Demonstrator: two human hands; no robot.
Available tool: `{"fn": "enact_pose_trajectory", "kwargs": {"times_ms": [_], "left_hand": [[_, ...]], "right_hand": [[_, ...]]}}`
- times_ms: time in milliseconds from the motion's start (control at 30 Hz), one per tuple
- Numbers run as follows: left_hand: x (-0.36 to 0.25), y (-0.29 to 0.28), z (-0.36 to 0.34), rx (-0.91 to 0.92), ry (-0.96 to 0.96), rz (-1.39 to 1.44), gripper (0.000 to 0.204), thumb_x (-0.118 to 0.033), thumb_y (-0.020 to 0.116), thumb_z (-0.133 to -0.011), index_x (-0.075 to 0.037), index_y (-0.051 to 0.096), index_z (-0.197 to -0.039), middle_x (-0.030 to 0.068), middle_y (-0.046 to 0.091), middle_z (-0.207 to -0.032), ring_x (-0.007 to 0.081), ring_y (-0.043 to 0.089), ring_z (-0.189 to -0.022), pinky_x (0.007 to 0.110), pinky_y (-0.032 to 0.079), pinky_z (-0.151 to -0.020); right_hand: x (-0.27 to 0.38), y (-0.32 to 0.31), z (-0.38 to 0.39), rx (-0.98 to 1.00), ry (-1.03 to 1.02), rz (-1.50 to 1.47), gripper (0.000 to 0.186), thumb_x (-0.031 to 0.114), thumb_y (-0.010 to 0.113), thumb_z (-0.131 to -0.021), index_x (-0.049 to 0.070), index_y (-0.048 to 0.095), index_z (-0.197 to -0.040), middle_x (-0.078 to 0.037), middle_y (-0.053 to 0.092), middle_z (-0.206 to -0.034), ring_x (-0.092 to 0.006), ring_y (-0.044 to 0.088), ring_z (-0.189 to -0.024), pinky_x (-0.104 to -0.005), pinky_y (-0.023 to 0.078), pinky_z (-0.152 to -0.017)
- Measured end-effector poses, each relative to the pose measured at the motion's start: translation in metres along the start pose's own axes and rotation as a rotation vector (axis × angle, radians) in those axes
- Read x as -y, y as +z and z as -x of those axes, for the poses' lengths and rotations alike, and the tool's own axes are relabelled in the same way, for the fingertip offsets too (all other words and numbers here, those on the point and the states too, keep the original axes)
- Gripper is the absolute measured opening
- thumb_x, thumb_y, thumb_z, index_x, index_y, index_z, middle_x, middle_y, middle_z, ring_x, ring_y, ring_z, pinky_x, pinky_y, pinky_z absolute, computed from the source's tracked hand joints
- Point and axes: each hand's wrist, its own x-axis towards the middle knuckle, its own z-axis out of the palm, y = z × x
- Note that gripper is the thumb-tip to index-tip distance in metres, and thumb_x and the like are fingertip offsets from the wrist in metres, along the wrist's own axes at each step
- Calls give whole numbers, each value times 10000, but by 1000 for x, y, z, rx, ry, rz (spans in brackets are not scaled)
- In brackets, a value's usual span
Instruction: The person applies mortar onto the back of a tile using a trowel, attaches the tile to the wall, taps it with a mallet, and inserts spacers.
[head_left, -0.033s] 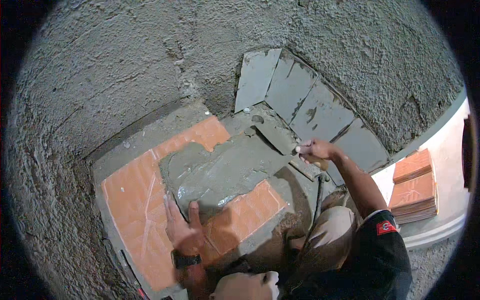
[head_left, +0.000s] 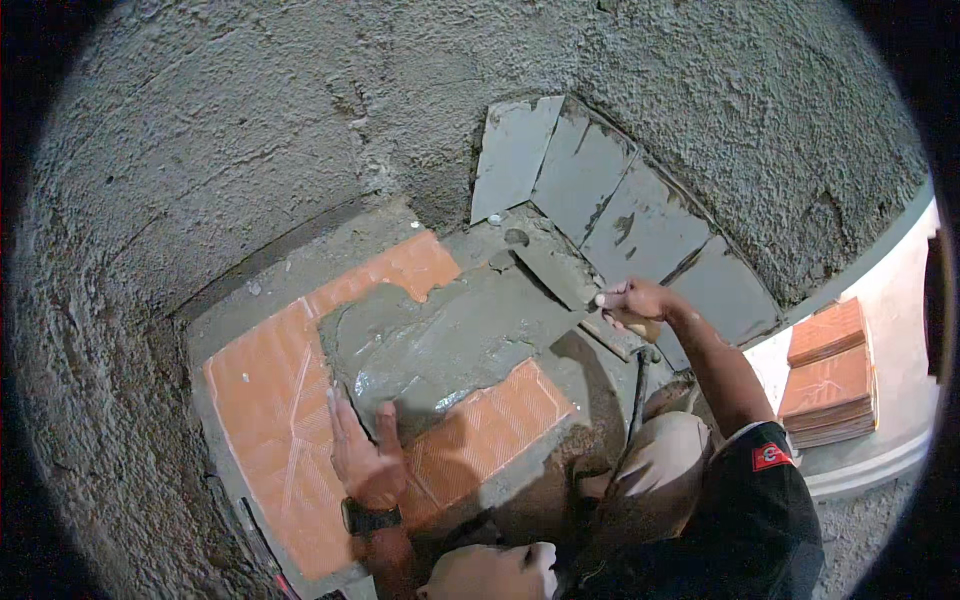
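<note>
My right hand (head_left: pixel 638 306) is closed round the handle of a trowel (head_left: pixel 548 274), whose flat blade, smeared with grey mortar, points away to the left. Beside the blade, wet grey mortar (head_left: pixel 430 330) covers the middle of several orange, ridged tile backs (head_left: pixel 265 400). My left hand (head_left: pixel 367 462) rests at the near-left rim of the mortar, over the orange tiles. Its fingers are stretched forward and the thumb stands apart, with a dark wristwatch (head_left: pixel 370 518) at the wrist.
Grey tiles (head_left: pixel 645 220) line the foot of the rough rendered wall (head_left: pixel 250 130) at far right. A hammer-like tool (head_left: pixel 641 385) stands by my knee (head_left: pixel 670 450). Orange tiles are stacked (head_left: pixel 828 375) at right. A dark bar (head_left: pixel 262 540) lies at lower left.
</note>
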Motion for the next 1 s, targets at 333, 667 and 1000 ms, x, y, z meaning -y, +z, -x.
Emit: {"fn": "enact_pose_trajectory", "kwargs": {"times_ms": [333,667,1000], "left_hand": [[-8,4,-1,-19,-7,-7,614,-345,511,-953,88,380,-1368,329,416,-1387,474,418,-1279,486,348,-1057],[-14,-2,-3,1,-22,36,610,-375,511,-949,78,406,-1343,319,471,-1333,482,470,-1207,475,373,-1026],[9,-4,-3,1,84,321,623,-418,443,-973,36,358,-1391,299,485,-1318,460,498,-1193,462,410,-993]], "right_hand": [[-42,-19,49,-225,53,186,313,332,584,-913,34,629,-827,-26,565,-645,-147,522,-567,-318,437,-545],[93,27,40,-219,-21,363,374,358,512,-963,6,583,-861,-21,485,-624,-135,475,-575,-334,410,-532],[93,77,99,19,-5,493,376,384,550,-932,19,640,-926,-22,530,-605,-143,527,-563,-324,446,-556]]}}
